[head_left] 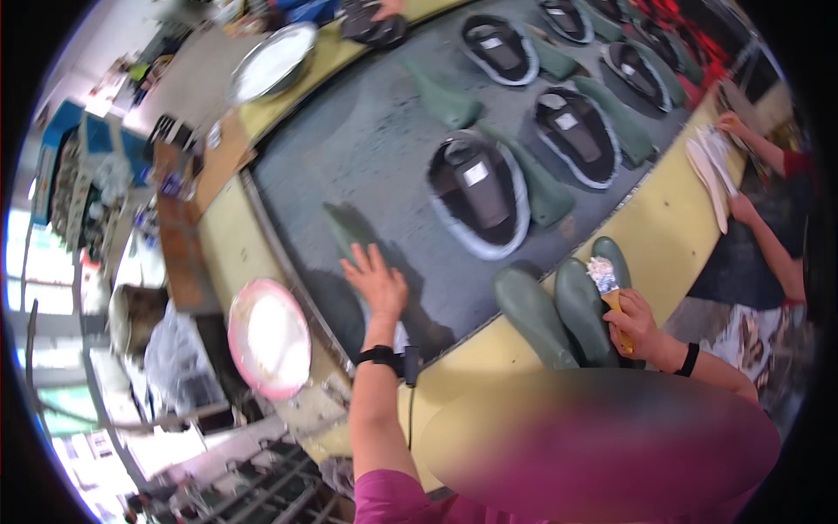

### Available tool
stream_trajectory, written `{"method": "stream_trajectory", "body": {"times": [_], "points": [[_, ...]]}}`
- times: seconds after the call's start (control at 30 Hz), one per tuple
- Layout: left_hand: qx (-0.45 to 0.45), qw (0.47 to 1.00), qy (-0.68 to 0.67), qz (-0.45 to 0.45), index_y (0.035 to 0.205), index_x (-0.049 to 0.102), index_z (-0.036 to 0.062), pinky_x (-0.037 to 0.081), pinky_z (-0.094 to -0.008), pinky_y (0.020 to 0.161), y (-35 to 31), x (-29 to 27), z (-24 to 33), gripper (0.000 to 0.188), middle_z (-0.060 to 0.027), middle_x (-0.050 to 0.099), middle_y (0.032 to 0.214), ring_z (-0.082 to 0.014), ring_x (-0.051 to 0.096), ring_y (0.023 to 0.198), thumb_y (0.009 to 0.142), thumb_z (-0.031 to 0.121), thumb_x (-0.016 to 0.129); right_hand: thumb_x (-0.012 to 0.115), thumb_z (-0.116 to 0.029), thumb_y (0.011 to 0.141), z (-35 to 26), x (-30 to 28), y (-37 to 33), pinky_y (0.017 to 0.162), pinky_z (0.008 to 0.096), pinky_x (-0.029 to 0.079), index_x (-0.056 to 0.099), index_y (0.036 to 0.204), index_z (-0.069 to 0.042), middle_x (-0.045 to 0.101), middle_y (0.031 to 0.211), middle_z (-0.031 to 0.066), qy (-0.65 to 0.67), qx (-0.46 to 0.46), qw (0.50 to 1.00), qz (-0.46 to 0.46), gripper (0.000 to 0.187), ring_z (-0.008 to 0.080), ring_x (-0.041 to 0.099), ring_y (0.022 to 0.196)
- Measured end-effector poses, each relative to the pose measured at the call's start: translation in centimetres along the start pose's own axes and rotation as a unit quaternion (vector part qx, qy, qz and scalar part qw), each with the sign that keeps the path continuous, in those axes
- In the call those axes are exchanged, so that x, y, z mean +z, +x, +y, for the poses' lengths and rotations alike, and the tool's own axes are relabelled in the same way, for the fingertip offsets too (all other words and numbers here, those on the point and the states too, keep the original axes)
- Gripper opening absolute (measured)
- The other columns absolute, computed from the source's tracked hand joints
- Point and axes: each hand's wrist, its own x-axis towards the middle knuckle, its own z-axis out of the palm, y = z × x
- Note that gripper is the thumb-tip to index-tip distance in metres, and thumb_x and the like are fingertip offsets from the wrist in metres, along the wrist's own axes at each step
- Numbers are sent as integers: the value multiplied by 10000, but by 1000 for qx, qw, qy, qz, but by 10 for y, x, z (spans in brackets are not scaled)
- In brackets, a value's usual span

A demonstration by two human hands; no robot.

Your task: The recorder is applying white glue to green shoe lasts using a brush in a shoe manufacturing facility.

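Note:
My left hand (377, 281) reaches over the dark work surface (314, 157) with its fingers spread. It is beside and partly over a green shoe last (346, 224); whether it touches the last I cannot tell. My right hand (639, 325) is closed around the yellow handle of a brush (613, 299), whose bristles carry white paste. Just left of that hand, several green shoe lasts (529, 307) lie side by side on the yellow table edge. A dark shoe upper (480, 194) with a pale fuzzy rim and a white label sits farther in, next to another green last (537, 179).
A pink-rimmed basin (241, 358) with white contents stands at the left edge. Another basin (278, 63) of white stuff is at the far left. More uppers (576, 135) paired with lasts fill the far right. At right, a co-worker's hands (740, 208) handle pale strips (705, 179).

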Motion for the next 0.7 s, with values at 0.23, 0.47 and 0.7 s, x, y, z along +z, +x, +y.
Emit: {"method": "stream_trajectory", "body": {"times": [0.23, 0.47, 0.7], "points": [[-58, 992, 101, -49, 1316, 426, 38, 231, -589, 1015, 125, 16, -39, 556, -200, 214, 1469, -456, 205, 1323, 864, 334, 557, 671, -58, 624, 5, 1, -10, 743, 431, 456, 573, 879, -62, 588, 1007, 166, 5, 5, 1000, -18, 273, 365, 569, 880], [39, 970, -222, 93, 1282, 411, -22, 251, -555, 1001, 45, -28, 69, 468, -261, 339, 1372, -417, 343, 1261, 906, 231, 529, 678, -95, 663, 7, 2, -21, 708, 399, 454, 580, 907, -72, 593, 1001, 145, 10, -1, 1000, 2, 265, 307, 585, 853], [54, 923, -337, -176, 1241, 427, -42, 199, -567, 1060, -152, -97, 227, 667, -300, 301, 1352, -520, 222, 1283, 729, 277, 713, 669, -88, 702, 15, 10, -19, 681, 356, 439, 586, 953, -59, 553, 839, 102, 53, -80, 992, 79, 266, 284, 558, 761]]}}
